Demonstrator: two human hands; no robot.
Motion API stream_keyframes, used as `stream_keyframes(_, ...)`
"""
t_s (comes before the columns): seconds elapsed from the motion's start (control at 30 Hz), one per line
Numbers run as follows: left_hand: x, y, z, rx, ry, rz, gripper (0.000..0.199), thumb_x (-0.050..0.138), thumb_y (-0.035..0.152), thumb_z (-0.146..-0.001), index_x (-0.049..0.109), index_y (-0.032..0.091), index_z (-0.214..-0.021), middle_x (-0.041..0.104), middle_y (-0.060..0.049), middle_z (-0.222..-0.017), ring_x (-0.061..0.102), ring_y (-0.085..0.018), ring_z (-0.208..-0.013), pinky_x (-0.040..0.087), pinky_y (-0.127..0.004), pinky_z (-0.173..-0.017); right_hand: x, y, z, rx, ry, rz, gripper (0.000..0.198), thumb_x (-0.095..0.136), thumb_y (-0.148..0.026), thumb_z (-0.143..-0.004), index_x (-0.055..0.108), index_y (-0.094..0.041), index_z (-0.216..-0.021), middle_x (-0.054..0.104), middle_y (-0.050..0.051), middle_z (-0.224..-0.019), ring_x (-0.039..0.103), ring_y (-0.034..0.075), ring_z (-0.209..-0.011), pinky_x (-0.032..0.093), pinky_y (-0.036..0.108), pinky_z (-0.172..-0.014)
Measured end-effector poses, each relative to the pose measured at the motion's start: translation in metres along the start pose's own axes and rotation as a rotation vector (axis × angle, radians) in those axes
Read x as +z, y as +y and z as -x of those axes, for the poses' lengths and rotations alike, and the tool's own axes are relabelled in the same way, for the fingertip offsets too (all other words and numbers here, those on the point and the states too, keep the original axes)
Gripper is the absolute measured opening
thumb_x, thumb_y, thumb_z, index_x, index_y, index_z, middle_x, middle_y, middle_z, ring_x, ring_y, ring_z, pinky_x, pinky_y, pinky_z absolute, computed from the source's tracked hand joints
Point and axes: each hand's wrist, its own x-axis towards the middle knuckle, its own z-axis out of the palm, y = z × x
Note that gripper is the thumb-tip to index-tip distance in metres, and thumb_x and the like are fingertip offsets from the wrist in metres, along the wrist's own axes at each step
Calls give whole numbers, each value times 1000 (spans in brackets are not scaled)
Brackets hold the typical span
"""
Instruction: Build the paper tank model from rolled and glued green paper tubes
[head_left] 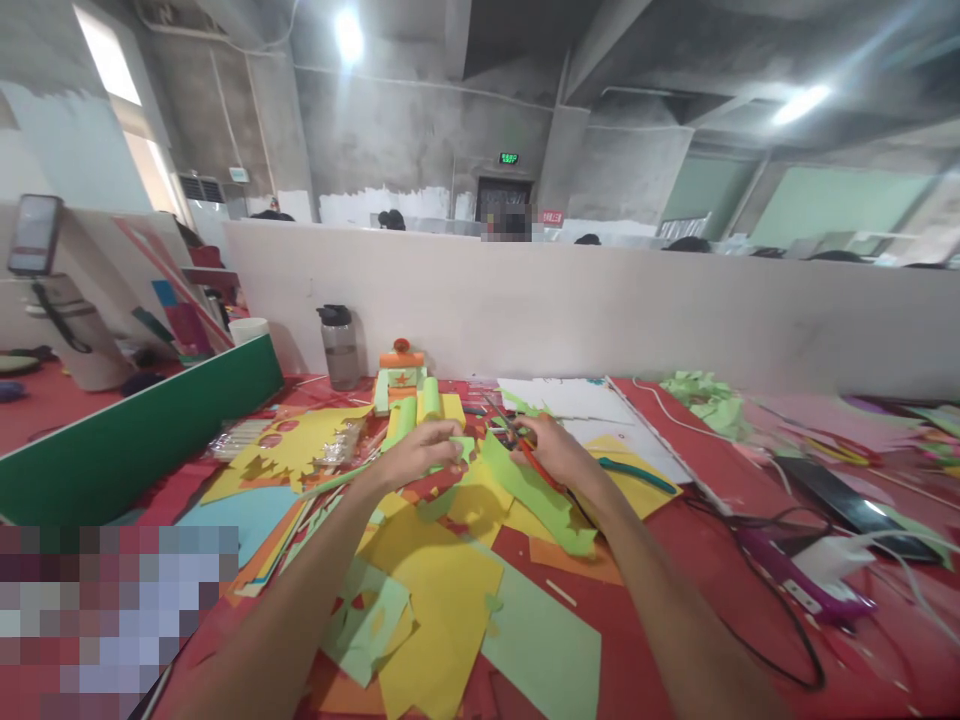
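My right hand (pixel 553 455) is closed round a pair of scissors (pixel 534 458) with red-orange handles; their metal blades point up and to the left. Just left of it, my left hand (pixel 421 455) has its fingers curled at a small piece of light green paper (pixel 466 449). A longer bright green paper strip (pixel 536 500) lies under and beside my right hand. Behind my left hand are rolled green paper tubes (pixel 430 400) and an orange and green paper model (pixel 402 378) with a star on its front. Yellow paper sheets (pixel 431 590) spread below both hands.
A water bottle (pixel 340 348) stands against the white partition (pixel 525 300). To the left are a green board (pixel 150 430) and star-cut yellow paper (pixel 281 445). On the right lie a teal-handled tool (pixel 637 474), a phone (pixel 855 508), a purple power strip (pixel 806 580) and loose cables.
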Motion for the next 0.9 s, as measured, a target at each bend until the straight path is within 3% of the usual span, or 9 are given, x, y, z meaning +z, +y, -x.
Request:
stream_keyframes(0.13, -5, 2, 3, 59, 69, 372, 24, 66, 34, -83, 47, 20, -78, 62, 0, -72, 63, -13, -61, 50, -26, -64, -1, -20, 9, -63, -193, -300, 29, 75, -31, -72, 61, -19, -94, 56, -6, -61, 46, 10, -49, 35, 22, -48)
stream_keyframes(0.27, -8, 4, 2, 99, 160, 390, 23, 66, 33, -83, 47, 20, -78, 60, 2, -65, 58, -11, -53, 45, -22, -53, 0, -34, 15, -69, -335, -450, 31, 75, -38, -76, 58, -21, -95, 63, -3, -69, 55, 13, -54, 44, 25, -51)
stream_keyframes(0.47, -2, 6, -1, 39, 80, 62, 25, 64, 39, -84, 49, 20, -78, 63, 2, -64, 61, -13, -54, 47, -25, -56, 11, -42, 13, -95, -79, -617, 34, 73, -44, -80, 54, -21, -96, 60, -3, -66, 55, 13, -56, 44, 24, -51)
stream_keyframes(0.63, 7, 4, -2, 40, -50, -81, 26, 57, 44, -89, 51, 20, -81, 65, -1, -69, 63, -15, -60, 49, -27, -61, 22, -45, 11, -145, 5, -580, 34, 75, -42, -77, 53, -21, -94, 57, -3, -72, 52, 12, -58, 44, 25, -55)
stream_keyframes(0.77, 9, 6, -1, 31, -55, -102, 27, 56, 44, -91, 50, 20, -82, 65, -2, -72, 63, -15, -61, 48, -27, -61, 29, -45, 11, -177, 40, -566, 29, 72, -39, -80, 54, -21, -95, 56, -2, -77, 51, 12, -63, 44, 26, -60)
stream_keyframes(0.9, 12, 7, -2, 37, 19, -87, 26, 58, 44, -90, 49, 21, -81, 64, -1, -71, 64, -15, -64, 48, -27, -62, 32, -47, 11, -158, 125, -584, 29, 70, -39, -80, 54, -23, -98, 54, -2, -78, 50, 13, -63, 44, 26, -59)
